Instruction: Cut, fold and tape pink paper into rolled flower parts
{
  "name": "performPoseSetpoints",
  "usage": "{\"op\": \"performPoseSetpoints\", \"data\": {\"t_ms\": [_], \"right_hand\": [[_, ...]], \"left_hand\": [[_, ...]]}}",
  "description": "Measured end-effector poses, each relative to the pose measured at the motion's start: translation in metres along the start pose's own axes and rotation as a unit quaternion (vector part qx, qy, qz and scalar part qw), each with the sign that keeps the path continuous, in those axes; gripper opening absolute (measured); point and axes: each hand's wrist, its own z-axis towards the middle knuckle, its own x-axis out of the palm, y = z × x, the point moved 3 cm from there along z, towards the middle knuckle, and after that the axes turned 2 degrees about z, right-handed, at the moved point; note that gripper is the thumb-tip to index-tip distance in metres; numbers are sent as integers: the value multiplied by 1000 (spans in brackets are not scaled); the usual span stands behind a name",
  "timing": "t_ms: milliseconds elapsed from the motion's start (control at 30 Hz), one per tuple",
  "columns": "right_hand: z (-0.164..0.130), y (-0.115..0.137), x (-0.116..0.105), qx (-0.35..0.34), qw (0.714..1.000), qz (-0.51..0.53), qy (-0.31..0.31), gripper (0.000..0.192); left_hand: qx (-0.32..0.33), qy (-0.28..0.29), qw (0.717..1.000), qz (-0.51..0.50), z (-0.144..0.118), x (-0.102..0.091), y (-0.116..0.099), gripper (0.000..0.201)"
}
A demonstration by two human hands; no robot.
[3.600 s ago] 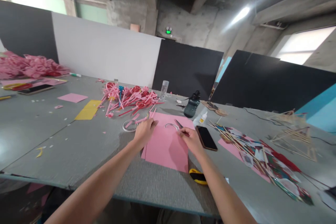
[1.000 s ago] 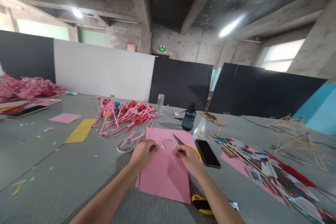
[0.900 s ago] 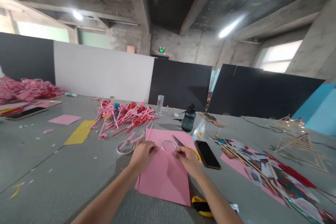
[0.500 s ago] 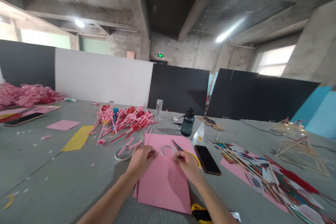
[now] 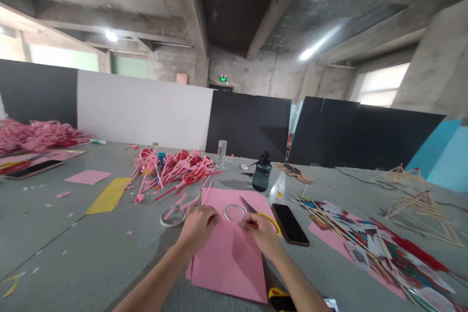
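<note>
Both hands are down on the pink paper sheet [image 5: 228, 263], which lies on the grey table [image 5: 91, 248] with its long axis running away from the person. The left hand [image 5: 199, 226] presses curled fingers on its left part, and the right hand [image 5: 261, 229] pinches something too small to tell. Just beyond lie yellow-handled scissors [image 5: 256, 209], blades pointing away and left, beside a tape ring [image 5: 235, 212]; no writing is readable.

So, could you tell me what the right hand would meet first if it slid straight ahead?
Probably the scissors lying just beyond the right hand, with the tape ring slightly left; depth is unclear.
</note>
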Motion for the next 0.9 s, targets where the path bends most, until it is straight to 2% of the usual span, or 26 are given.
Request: {"op": "performPoseSetpoints", "data": {"t_ms": [300,500,667,900], "right_hand": [[-1,-2,-1,20,1000,-12,-18,27],[-2,-3,-2,-4,999,-36,-30,26],[-3,2,1,-17,999,-34,-12,25],[-4,3,2,-11,999,-40,-8,28]], "left_hand": [[-10,4,1000,12,0,2,1,20],[1,9,1000,10,-1,-3,-2,23],[27,13,999,22,-3,-5,-6,24],[14,22,998,49,-2,-1,-2,24]]}}
